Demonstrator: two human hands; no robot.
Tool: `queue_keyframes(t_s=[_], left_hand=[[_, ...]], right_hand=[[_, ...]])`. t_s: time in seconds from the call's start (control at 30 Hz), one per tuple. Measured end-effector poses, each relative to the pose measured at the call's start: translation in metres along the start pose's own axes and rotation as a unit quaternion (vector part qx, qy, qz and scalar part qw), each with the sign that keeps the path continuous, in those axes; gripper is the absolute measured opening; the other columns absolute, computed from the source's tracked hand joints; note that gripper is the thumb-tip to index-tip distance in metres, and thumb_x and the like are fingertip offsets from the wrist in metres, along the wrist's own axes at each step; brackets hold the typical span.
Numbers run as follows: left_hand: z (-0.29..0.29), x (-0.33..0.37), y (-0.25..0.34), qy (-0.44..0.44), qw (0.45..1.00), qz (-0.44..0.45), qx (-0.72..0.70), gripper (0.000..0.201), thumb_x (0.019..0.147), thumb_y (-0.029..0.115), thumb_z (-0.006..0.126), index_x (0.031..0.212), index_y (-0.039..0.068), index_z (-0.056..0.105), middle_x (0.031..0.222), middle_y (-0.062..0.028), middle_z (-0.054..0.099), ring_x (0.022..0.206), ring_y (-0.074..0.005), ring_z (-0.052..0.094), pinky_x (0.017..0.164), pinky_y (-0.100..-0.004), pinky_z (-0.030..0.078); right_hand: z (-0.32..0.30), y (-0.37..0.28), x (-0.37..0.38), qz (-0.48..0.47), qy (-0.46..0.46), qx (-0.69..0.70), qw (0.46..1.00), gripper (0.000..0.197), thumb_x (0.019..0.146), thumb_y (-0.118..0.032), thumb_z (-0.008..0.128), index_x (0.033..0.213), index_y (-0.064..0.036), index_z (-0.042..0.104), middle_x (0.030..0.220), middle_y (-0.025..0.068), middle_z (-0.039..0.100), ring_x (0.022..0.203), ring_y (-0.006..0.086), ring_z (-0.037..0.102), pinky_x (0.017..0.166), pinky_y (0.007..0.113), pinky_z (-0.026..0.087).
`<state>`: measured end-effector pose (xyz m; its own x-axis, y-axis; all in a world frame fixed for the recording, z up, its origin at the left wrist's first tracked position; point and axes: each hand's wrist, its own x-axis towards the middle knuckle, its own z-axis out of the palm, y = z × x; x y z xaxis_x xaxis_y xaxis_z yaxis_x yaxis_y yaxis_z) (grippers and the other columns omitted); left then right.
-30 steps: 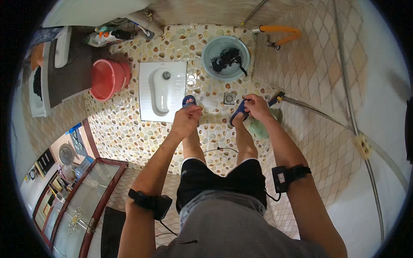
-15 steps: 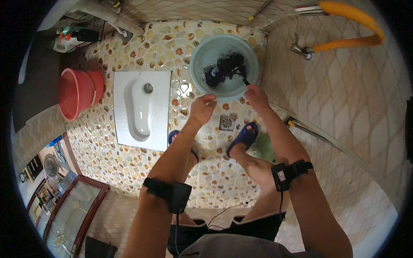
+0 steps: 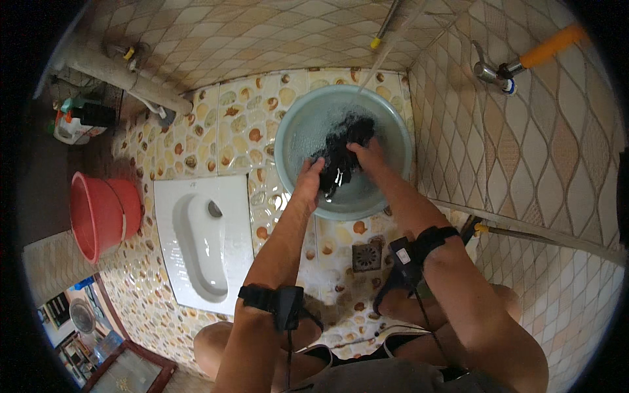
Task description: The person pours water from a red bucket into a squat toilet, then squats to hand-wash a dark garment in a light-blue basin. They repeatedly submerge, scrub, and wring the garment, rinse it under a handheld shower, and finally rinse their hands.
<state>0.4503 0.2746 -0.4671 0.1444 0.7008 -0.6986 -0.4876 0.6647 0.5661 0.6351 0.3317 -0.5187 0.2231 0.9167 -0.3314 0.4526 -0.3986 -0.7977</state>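
A pale blue-green basin (image 3: pixel 284 171) holds water, with a dark wet cloth (image 3: pixel 337 164) bunched in it; its exact kind cannot be made out. At the cloth's left edge, my left hand (image 3: pixel 310 182) has its thumb on top and its fingers curled down around the fabric. Over the cloth's right side, my right hand (image 3: pixel 368 157) grips it from above, partly in the water. A thin stream of water (image 3: pixel 377 73) falls into the far side of the basin, where bubbles float.
To the left lies a white squat toilet (image 3: pixel 241 249), and beyond it stands a red bucket (image 3: pixel 98 223). A floor drain (image 3: pixel 366 257) sits just below the basin. On the right wall is a tap (image 3: pixel 491 73) with an orange hose (image 3: pixel 553 49).
I have crouched lower, so the basin looks nearer. Both hands have moved from the basin's near rim into it and now hold the cloth.
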Motion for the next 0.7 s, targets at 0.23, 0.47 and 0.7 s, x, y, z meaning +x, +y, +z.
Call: queue_keyframes(t_s=[0.23,0.47,0.7], left_hand=[[-0.025,0.046,0.012,-0.132,0.979,-0.054,-0.147,0.058,0.098,0.056,0.040,0.129,0.010,0.057,0.123,-0.0115,0.063,0.113,-0.0286,0.059,0.099,-0.0448,0.047],[-0.025,0.040,-0.024,-0.148,0.947,-0.044,-0.282,0.045,0.100,0.047,0.042,0.114,0.009,0.063,0.108,-0.0096,0.068,0.098,-0.0269,0.065,0.088,-0.0411,0.053],[0.003,0.001,0.035,0.226,0.735,0.276,0.576,0.069,0.099,0.054,0.037,0.087,-0.004,0.072,0.086,-0.0274,0.069,0.079,-0.0423,0.067,0.076,-0.0497,0.051]], right_hand=[[-0.010,-0.071,-0.094,-0.093,-0.198,0.291,0.931,0.043,0.077,-0.026,0.068,0.111,-0.0005,0.064,0.096,0.0097,0.068,0.090,0.0230,0.064,0.085,0.036,0.050],[0.015,-0.093,-0.104,-0.231,-0.024,-0.112,0.966,0.039,0.085,-0.038,0.070,0.083,0.0004,0.066,0.074,0.0226,0.066,0.071,0.0397,0.066,0.065,0.045,0.052],[-0.035,-0.055,-0.016,-0.129,0.003,-0.179,0.975,0.040,0.090,-0.034,0.064,0.090,0.0055,0.065,0.083,0.0261,0.066,0.082,0.0417,0.065,0.071,0.049,0.052]])
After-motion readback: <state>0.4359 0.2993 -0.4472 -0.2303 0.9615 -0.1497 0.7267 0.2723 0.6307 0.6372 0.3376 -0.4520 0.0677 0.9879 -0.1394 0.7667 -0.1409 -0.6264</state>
